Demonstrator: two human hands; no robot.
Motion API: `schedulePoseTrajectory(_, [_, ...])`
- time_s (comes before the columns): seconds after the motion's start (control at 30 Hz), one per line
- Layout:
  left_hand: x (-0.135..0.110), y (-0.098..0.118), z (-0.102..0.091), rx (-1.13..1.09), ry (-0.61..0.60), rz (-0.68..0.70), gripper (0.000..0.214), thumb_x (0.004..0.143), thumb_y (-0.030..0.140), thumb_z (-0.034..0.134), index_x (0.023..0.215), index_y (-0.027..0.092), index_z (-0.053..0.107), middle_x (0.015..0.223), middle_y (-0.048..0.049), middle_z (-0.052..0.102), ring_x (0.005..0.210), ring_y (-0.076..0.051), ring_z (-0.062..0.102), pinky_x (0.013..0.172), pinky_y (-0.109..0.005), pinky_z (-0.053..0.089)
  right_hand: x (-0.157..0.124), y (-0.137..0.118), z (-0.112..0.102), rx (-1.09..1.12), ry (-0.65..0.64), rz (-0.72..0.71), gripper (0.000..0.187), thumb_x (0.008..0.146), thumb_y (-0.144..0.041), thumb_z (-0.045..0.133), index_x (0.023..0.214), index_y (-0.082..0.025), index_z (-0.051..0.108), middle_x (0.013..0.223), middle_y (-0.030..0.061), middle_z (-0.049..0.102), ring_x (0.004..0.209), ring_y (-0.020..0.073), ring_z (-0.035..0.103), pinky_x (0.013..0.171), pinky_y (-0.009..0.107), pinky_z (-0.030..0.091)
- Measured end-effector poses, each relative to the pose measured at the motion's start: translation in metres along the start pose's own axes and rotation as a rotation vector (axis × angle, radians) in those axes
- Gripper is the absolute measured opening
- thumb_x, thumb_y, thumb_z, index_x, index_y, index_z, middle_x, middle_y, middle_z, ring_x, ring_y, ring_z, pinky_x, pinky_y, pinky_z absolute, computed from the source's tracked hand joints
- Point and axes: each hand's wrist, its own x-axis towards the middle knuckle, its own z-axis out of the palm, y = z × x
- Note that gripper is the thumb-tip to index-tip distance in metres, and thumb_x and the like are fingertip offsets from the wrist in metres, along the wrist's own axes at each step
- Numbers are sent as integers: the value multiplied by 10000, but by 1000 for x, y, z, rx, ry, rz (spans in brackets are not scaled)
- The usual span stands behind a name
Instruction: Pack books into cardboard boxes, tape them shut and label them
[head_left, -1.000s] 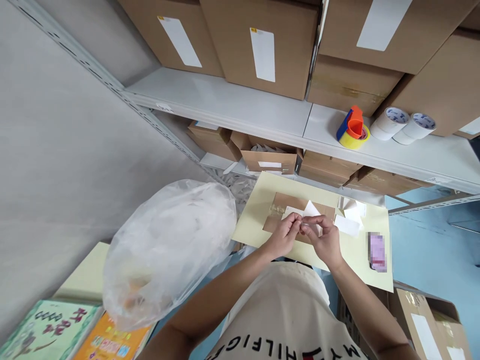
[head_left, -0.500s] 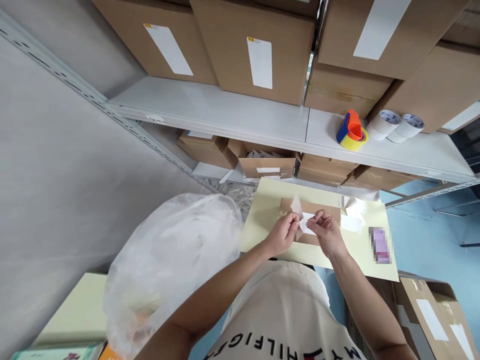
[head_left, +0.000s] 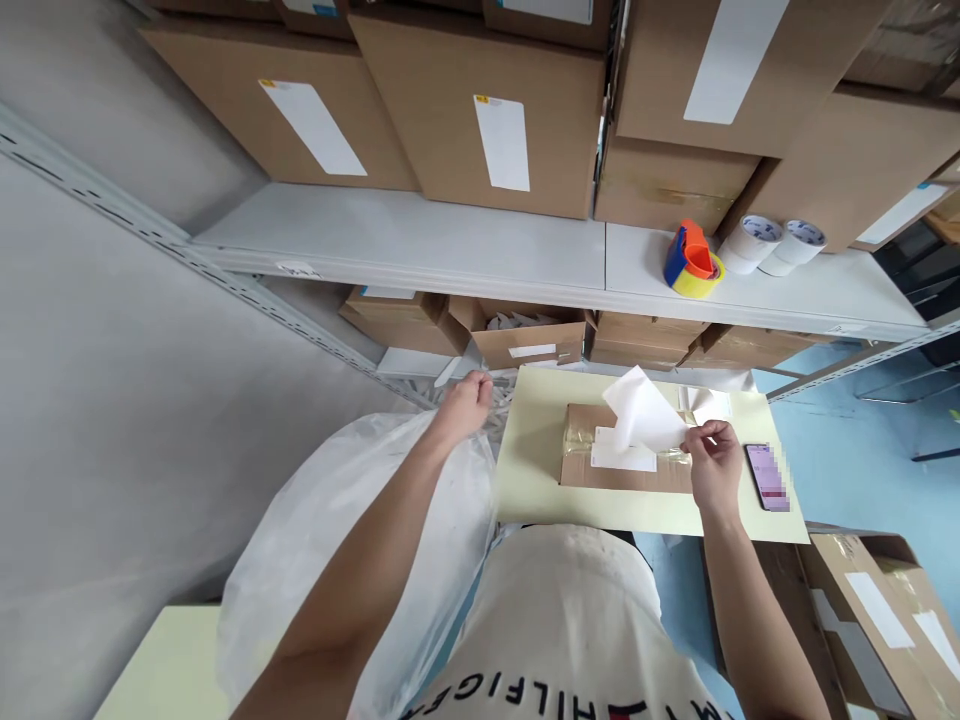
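Observation:
A limp white label [head_left: 646,412] hangs from the fingertips of my right hand [head_left: 714,455], which is pinched on its right corner. Below it, a brown cardboard box [head_left: 637,480] sealed with clear tape lies on the pale yellow tabletop [head_left: 532,490]. Another white label [head_left: 619,457] is flat on the box top, partly hidden by the held one. My left hand [head_left: 463,405] is in a fist left of the table, above scraps of white paper near a large translucent plastic bag [head_left: 322,500]. What its fingers enclose, if anything, is hidden.
A phone [head_left: 766,478] lies at the table's right, with white paper [head_left: 709,403] behind. On the shelf [head_left: 450,235] stand cardboard boxes, a tape dispenser [head_left: 694,262] and white tape rolls [head_left: 750,243]. An open carton [head_left: 529,342] sits beneath. More boxes [head_left: 862,600] are at lower right.
My hands were together over the box, each pinching white paper. The left has moved away left, past the table edge; the right has moved right with the label, which now hangs spread out.

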Motion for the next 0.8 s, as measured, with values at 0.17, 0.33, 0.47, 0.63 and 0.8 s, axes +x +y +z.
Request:
schedulePoseTrajectory(0.17, [-13,46,15,-169,-431,14,376,853,557,557,959,198,584,1052,-101,712,852,-239,695,660,-338,546,-12,-9,12,39,-120,-17,232,727,-335,715,743,-236,506,638,-53,551,549,115,548,539,275,466])
schedulePoseTrajectory(0.33, [-40,74,69,-139,-329,212,906,665,493,804,1420,187,407,1545,-187,379,1406,-362,391,1097,-502,403,-19,-24,21,146,-305,19,237,706,-324,754,765,-241,540,695,-40,573,577,105,522,555,261,482])
schedulePoseTrajectory(0.47, [-45,62,86,-421,-506,127,779,736,439,775,1398,204,440,1399,-189,547,1244,-301,576,1021,-471,472,-19,-27,14,208,-425,33,307,667,-405,791,794,-253,556,675,-39,557,555,110,484,499,242,441])
schedulePoseTrajectory(0.63, [-57,50,94,-689,-575,-64,622,686,377,831,1218,176,583,1130,-132,689,1011,-222,671,885,-385,525,-20,-27,19,259,-499,50,392,642,-490,804,772,-262,512,660,-45,501,527,106,445,469,235,396])
schedulePoseTrajectory(0.8, [-65,40,104,-687,-529,-170,378,703,445,779,928,158,678,892,-59,724,814,-179,674,744,-302,516,-18,-27,27,285,-553,58,423,632,-517,797,766,-268,482,649,-50,468,522,110,434,469,240,379])
